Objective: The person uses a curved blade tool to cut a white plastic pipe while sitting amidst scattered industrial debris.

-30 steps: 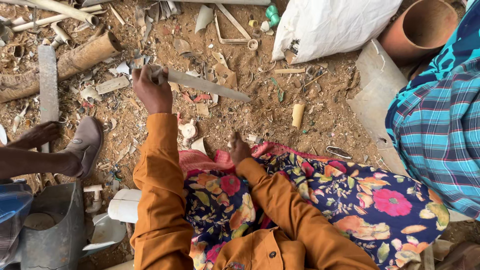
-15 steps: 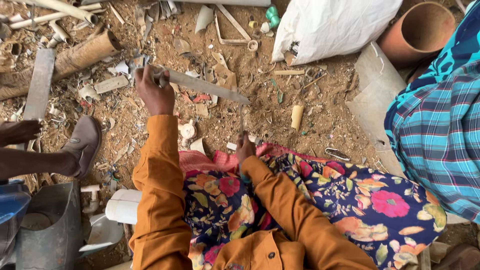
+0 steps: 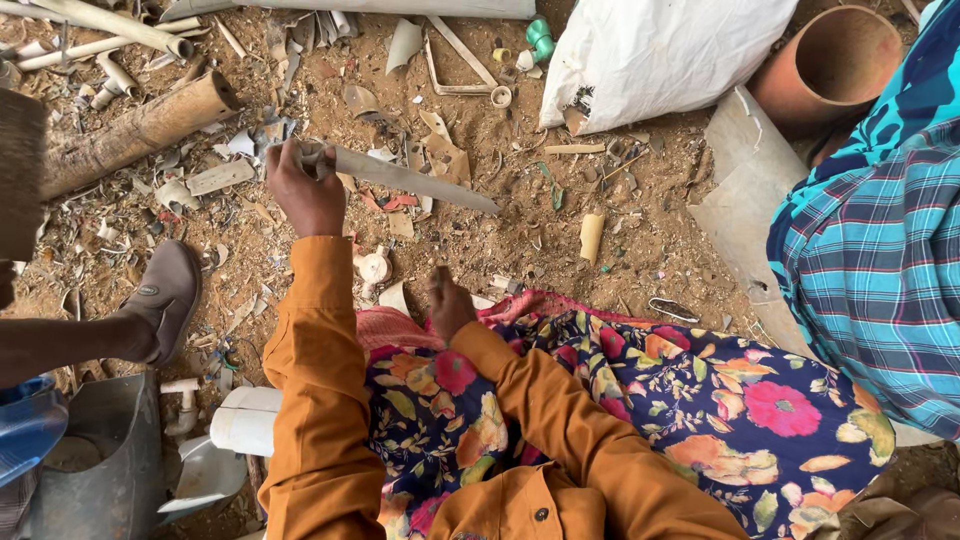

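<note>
Fingers of the left hand (image 3: 305, 190) are wrapped tight around the handle end of a long flat blade (image 3: 410, 178), which is raised above the dirt and points off to the right, its tip over broken plastic scraps (image 3: 435, 150). The right hand (image 3: 448, 305) rests low at the edge of the floral cloth (image 3: 640, 400) with its fingers curled downward, holding nothing that can be made out. Directly under the blade lies a small white pipe fitting (image 3: 375, 267), just beside that right hand. A downward stroke could, I judge, land too near the right fingers, since hand and fitting are so close. Loose shards could also fly toward the neighbouring person's shoe (image 3: 165, 295) on the left or the person in the checked blue shirt (image 3: 880, 280) on the right. The handle is hidden inside the fist, so a slipping grip cannot be ruled out.
</note>
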